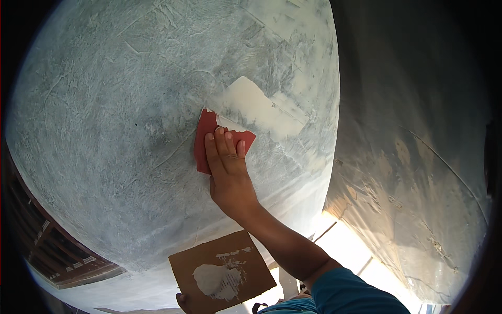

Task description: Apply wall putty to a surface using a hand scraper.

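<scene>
My right hand point(228, 170) presses a flexible red spreader point(203, 141) flat against a large curved, grey-white wall surface point(115, 120). Its fingers lie over the spreader, with the thumb hidden at the side. White filler clings along the spreader's ragged-looking upper edge. Just beyond that edge is a thick patch of white filler point(261, 107) on the surface. Low in the view, my left hand point(181, 299) grips a brown rectangular board point(188, 261) by its lower left corner; only a fingertip or thumb shows. A lump of white filler point(212, 280) and smears lie on the board.
To the right hangs a greyish sheet-like surface point(408, 167) with tan stains and a dark line. Bright light comes through the gap point(350, 246) below it. A dark brown slatted wooden frame point(57, 246) sits at the lower left.
</scene>
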The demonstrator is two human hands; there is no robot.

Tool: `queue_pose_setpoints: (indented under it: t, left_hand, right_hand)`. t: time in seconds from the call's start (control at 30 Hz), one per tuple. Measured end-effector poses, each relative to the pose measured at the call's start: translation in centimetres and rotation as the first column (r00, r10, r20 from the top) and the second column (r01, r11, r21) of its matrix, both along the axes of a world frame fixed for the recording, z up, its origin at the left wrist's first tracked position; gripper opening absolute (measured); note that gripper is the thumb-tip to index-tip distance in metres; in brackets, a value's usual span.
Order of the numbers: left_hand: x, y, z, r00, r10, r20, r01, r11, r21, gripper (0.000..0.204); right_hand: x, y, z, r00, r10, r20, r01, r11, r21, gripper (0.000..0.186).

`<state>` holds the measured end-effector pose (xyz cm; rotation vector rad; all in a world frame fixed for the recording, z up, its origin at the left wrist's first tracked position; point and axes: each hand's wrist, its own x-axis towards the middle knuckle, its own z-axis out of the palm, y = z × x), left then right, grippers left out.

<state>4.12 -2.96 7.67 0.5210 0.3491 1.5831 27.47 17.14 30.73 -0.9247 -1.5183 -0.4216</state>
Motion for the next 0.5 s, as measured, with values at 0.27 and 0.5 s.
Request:
queue_pose_setpoints:
  t: [0.27, 0.5]
  left_hand:
    - [1.3, 0.4, 1.9, 0.997, 0.048, -0.067, -0.049, 0.999, -0.012, 0.082]
    - [0.5, 0.6, 2.2, 0.999, 0.039, -0.037, -0.038, 0.999, 0.015, 0.082]
  right_hand:
    - [6.6, -1.6, 2.6, 0.982, 0.010, -0.189, 0.033, 0.974, 0.222, 0.074]
    - [2.6, 1.2, 3.0, 0.990, -0.104, -0.091, 0.113, 0.988, 0.101, 0.071]
